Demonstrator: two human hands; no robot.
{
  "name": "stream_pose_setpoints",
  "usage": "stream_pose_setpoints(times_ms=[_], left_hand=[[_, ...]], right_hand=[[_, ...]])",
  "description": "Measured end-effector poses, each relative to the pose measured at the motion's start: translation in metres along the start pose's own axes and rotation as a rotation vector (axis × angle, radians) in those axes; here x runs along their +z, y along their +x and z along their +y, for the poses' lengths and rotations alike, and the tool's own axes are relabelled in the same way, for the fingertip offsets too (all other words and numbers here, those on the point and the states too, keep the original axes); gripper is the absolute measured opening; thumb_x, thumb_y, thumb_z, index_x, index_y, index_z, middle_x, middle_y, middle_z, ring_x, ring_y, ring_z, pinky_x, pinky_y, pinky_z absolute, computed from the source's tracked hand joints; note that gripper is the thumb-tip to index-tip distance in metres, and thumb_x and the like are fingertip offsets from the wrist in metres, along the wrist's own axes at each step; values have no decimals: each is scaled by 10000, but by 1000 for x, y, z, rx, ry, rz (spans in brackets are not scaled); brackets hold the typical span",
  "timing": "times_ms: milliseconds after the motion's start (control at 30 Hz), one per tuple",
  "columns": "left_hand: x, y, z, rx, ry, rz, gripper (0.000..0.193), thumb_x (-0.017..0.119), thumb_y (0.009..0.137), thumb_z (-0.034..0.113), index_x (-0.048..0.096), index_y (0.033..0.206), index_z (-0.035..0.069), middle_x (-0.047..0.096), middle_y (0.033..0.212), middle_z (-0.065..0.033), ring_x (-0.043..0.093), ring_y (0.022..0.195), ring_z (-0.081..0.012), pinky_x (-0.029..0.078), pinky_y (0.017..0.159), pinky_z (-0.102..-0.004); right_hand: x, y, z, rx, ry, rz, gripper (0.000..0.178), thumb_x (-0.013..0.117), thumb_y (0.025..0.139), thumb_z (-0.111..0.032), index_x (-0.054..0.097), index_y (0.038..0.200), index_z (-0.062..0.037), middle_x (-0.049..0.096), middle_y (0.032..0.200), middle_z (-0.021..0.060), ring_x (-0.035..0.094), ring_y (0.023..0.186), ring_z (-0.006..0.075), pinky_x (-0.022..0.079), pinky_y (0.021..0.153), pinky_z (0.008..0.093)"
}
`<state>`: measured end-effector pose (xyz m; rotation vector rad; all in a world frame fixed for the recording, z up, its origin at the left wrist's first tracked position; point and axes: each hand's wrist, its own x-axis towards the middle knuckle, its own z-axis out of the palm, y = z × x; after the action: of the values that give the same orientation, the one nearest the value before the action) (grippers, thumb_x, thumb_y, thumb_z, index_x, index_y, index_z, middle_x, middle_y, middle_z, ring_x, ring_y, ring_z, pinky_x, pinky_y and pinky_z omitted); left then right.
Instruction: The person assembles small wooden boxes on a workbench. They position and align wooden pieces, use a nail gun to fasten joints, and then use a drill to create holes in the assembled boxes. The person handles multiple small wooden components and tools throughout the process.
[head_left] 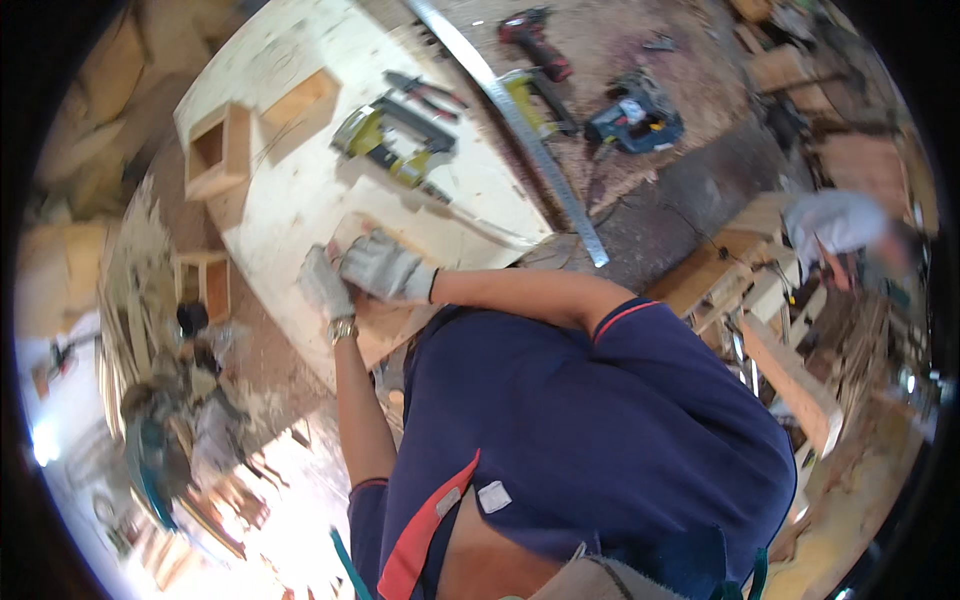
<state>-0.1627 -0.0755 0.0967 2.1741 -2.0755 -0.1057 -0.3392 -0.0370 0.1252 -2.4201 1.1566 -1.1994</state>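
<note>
Both my hands wear grey work gloves and meet close together at the near part of a pale plywood sheet [270,225]. My left hand [326,284], with a watch at its wrist, has its fingers curled beside my right. My right hand [386,266] reaches across from the right with bent fingers. Whatever lies between the fingers is too small or hidden to name. Light wood [385,328] shows just below the gloves. Beyond them lies a green and black air nailer [392,145], with pliers [425,94] with dark and red handles behind it.
Two small open wooden boxes [220,152] stand at the sheet's far left. A long metal straightedge [520,130] runs along its right side. Farther right lie a red and black drill [536,43] and a blue jigsaw [636,120]. Another person [838,232] bends over wood at right.
</note>
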Motion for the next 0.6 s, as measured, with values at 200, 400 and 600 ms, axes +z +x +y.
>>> stream_pose_setpoints(times_ms=[200, 400, 600], left_hand=[[-20, 0, 16, 33, -184, 88, 289, 643, 981, 409, 707, 972, 127, 727, 851, -126, 700, 842, -346, 489, 807, -484], [-23, -7, 18, -142, -325, 204, 242, 642, 977, 318, 712, 1085, 113, 754, 947, -95, 702, 919, -283, 473, 811, -444], [-26, -11, 22, -84, -225, 197, 281, 626, 1004, 355, 702, 1145, 124, 747, 946, -117, 695, 933, -318, 488, 864, -448]], right_hand=[[-13, 15, 15, 156, 220, 29, 355, 681, 831, -179, 645, 1151, -28, 664, 1016, 166, 648, 993, 366, 488, 940, 530], [-41, 40, 15, 605, 801, 30, 305, 683, 1003, -323, 652, 919, -32, 595, 771, 40, 534, 666, 142, 446, 604, 308], [-14, -1, 26, 817, 1303, -461, 484, 604, 1074, -416, 604, 732, -73, 518, 633, -24, 444, 569, 69, 345, 529, 265]])
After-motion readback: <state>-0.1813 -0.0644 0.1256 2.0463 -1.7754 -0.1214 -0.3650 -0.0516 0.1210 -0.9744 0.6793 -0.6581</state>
